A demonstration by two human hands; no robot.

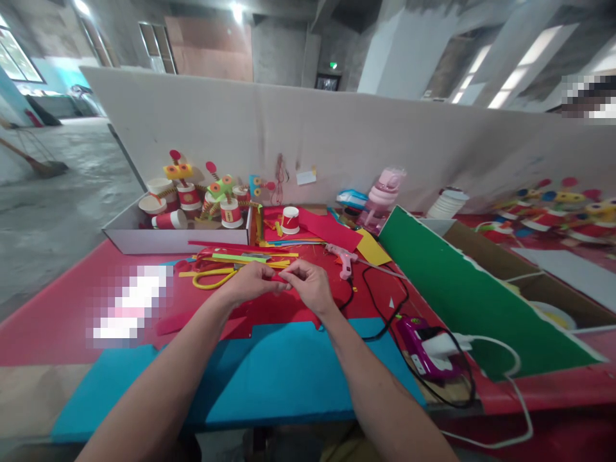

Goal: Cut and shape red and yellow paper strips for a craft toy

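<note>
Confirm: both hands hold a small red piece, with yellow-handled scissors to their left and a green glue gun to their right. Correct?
Colour is wrong: the head view shows the glue gun on the right is pink. Left hand and right hand do hold a small red piece, yellow-handled scissors to their left.

Held pc. point(278, 278) red — scissors hndls. point(208, 286) yellow — glue gun point(344, 260) pink.
</note>
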